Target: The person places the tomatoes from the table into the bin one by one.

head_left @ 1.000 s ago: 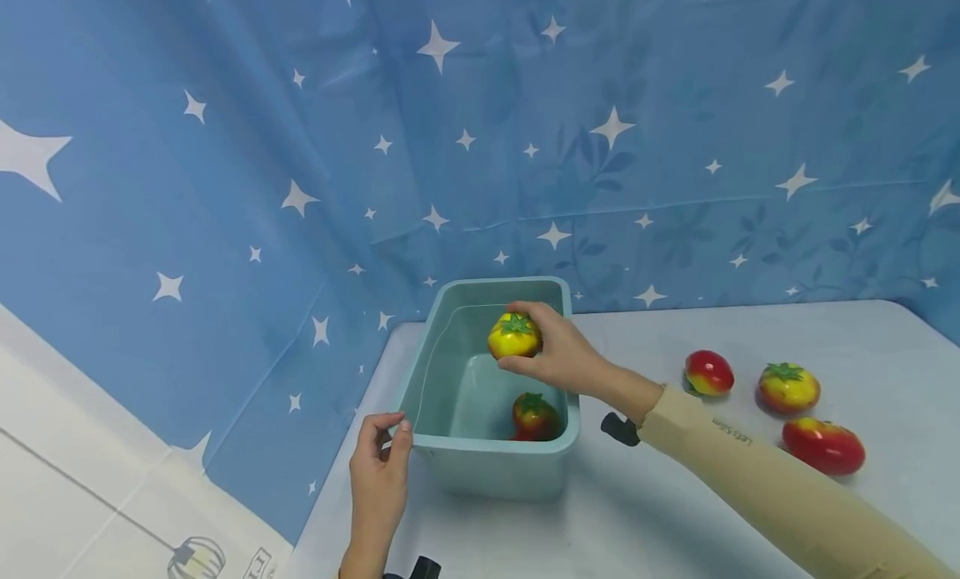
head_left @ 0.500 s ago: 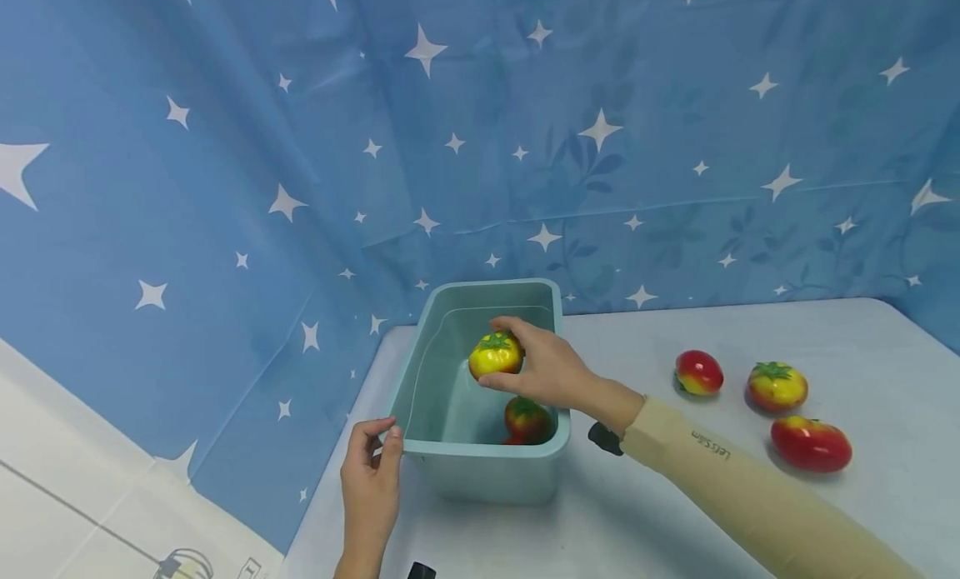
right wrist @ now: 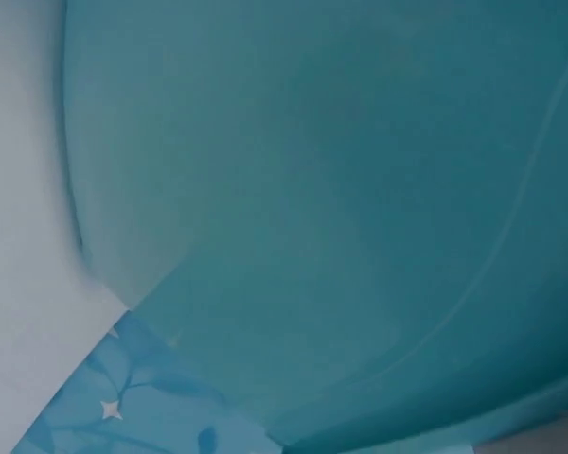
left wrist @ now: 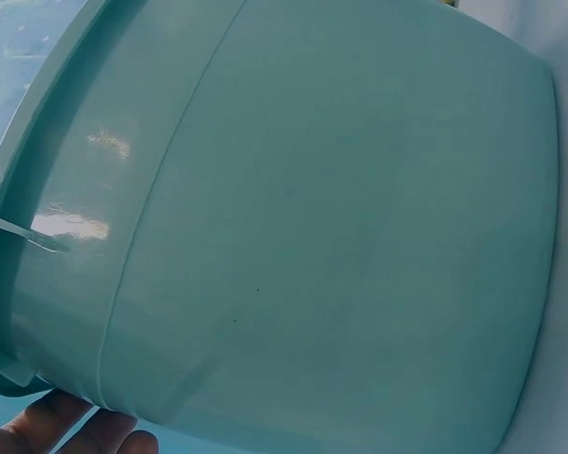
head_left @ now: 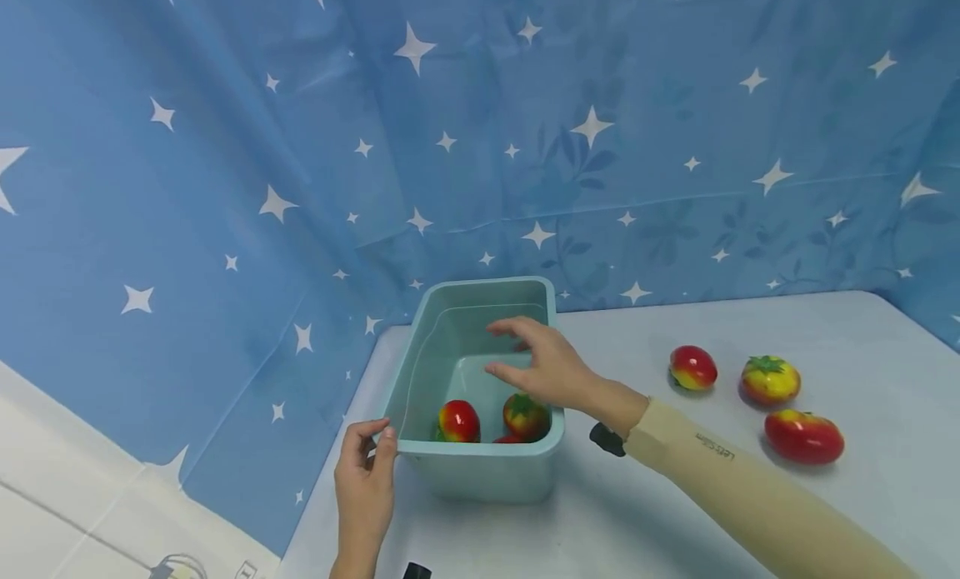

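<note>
A pale teal plastic bin [head_left: 487,472] stands on the table. My left hand [head_left: 363,487] pinches its near left corner, thumb on the rim and fingers curled at the side; in the left wrist view fingertips [left wrist: 99,430] touch the bin's outer wall. Over the bin's right side hovers my right hand [head_left: 551,364], fingers spread and holding nothing. Beneath it lie a red-and-yellow toy tomato [head_left: 459,421] and a darker toy tomato [head_left: 525,416] with a green top. A red piece between them is mostly hidden by the near rim. The right wrist view shows just the bin's wall [right wrist: 312,189].
To the right of the bin, the white table [head_left: 637,512] bears a small red toy tomato [head_left: 693,367], a yellow-red toy tomato [head_left: 771,381] with a green top, and a long red toy tomato [head_left: 804,436]. A blue starry curtain [head_left: 465,146] hangs behind and at left.
My right hand has lowered the yellow toy tomato into the bin and let it go; a red-and-yellow tomato now lies at the bottom left. The left hand keeps its hold on the rim.
</note>
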The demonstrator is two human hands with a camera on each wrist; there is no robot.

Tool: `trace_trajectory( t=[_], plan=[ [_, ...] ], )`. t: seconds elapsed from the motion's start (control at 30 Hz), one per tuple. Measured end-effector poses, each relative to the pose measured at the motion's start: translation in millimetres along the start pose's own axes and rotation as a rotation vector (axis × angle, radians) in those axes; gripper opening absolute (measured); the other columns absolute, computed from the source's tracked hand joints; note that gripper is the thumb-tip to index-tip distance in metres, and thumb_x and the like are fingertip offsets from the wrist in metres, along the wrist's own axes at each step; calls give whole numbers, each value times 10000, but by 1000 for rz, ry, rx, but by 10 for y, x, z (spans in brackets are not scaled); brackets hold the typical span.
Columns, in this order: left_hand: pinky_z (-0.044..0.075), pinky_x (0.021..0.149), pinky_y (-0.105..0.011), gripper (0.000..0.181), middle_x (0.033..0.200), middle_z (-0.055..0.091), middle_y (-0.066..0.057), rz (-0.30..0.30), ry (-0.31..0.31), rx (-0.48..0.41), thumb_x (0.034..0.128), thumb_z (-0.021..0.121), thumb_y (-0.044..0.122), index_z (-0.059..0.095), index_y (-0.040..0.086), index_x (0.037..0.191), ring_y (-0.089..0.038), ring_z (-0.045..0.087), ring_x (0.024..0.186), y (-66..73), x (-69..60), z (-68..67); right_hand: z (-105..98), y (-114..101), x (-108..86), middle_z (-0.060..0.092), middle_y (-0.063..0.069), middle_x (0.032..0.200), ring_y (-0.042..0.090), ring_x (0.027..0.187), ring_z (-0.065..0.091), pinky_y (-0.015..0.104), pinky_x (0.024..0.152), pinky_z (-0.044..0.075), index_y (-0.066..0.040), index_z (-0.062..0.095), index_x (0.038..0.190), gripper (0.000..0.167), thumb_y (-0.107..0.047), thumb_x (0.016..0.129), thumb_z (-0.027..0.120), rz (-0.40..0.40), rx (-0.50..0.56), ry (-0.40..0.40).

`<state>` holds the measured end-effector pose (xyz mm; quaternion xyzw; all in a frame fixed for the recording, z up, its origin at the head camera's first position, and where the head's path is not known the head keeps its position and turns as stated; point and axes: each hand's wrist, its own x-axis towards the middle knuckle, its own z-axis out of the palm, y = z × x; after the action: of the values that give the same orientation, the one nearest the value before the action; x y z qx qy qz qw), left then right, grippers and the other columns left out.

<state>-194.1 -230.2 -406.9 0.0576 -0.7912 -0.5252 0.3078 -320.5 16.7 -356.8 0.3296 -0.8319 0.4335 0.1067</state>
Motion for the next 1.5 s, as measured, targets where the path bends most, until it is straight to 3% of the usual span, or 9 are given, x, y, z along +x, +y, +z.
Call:
trace_trajectory(
  t=[0.27, 0.47, 0.63, 0.73, 0.87, 1.0, 1.07, 1.3, 1.5],
  plan=[
    [469, 732, -133, 177, 1138, 629, -65, 15, 25, 13, 996, 577, 175, 619, 57, 1120, -87, 513, 852, -16, -11, -21, -300, 189, -191, 606, -4, 1264, 207, 1146, 573, 436, 905, 529, -155, 615, 1254, 359, -202, 911, 705, -51, -13, 167],
    [459, 729, -134, 182, 1138, 635, -64, 28, 21, 11, 994, 582, 176, 621, 51, 1121, -84, 514, 860, 2, -8, -21, -703, 424, -447, 585, 70, 1302, 282, 1159, 559, 456, 850, 545, -100, 587, 1283, 385, -215, 928, 680, 32, -52, 248],
    [457, 729, -120, 175, 1125, 636, -65, 34, 24, 16, 991, 583, 161, 623, 47, 1117, -82, 509, 851, 6, -4, -28, -1018, 572, -744, 581, 91, 1300, 245, 1138, 563, 202, 825, 531, -99, 565, 1314, 382, -240, 965, 631, 146, -64, 254],
    [456, 734, -110, 173, 1113, 636, -62, 41, 30, 20, 989, 585, 154, 625, 47, 1119, -79, 504, 859, 4, -4, -36, -1160, 608, -908, 581, 92, 1291, 90, 1107, 558, 63, 798, 450, -108, 554, 1330, 396, -278, 977, 609, 228, -43, 261],
    [453, 738, -107, 174, 1102, 635, -60, 40, 32, 8, 985, 592, 147, 628, 46, 1123, -77, 502, 875, -3, -7, -42, -1294, 650, -1097, 575, 115, 1288, 105, 1089, 586, 58, 765, 453, -109, 542, 1338, 413, -305, 979, 599, 304, -67, 267],
    [455, 737, -112, 178, 1102, 630, -60, 35, 23, 3, 984, 593, 148, 627, 51, 1129, -81, 503, 874, -6, -7, -33, -1398, 719, -1299, 547, 190, 1315, 405, 1090, 594, 229, 738, 560, -92, 535, 1339, 435, -303, 968, 619, 358, -136, 260],
    [456, 736, -114, 179, 1099, 628, -61, 32, 18, 0, 984, 593, 151, 627, 52, 1129, -85, 502, 872, -3, -8, -26, -1441, 762, -1402, 526, 219, 1328, 459, 1095, 574, 339, 716, 585, -87, 537, 1332, 442, -295, 956, 639, 371, -177, 261],
    [458, 741, -113, 176, 1106, 627, -65, 36, 9, -7, 987, 587, 142, 625, 50, 1132, -86, 504, 869, -9, -8, -14, -1571, 930, -1729, 515, 233, 1314, 482, 1095, 520, 530, 703, 566, -65, 553, 1302, 441, -245, 922, 685, 373, -312, 271],
    [457, 743, -111, 182, 1108, 626, -62, 30, 8, 0, 987, 587, 147, 623, 51, 1138, -96, 507, 872, -35, -6, -7, -1642, 1068, -1978, 504, 268, 1291, 492, 1101, 467, 649, 744, 504, -33, 557, 1267, 448, -279, 918, 691, 458, -377, 280]
  ],
)
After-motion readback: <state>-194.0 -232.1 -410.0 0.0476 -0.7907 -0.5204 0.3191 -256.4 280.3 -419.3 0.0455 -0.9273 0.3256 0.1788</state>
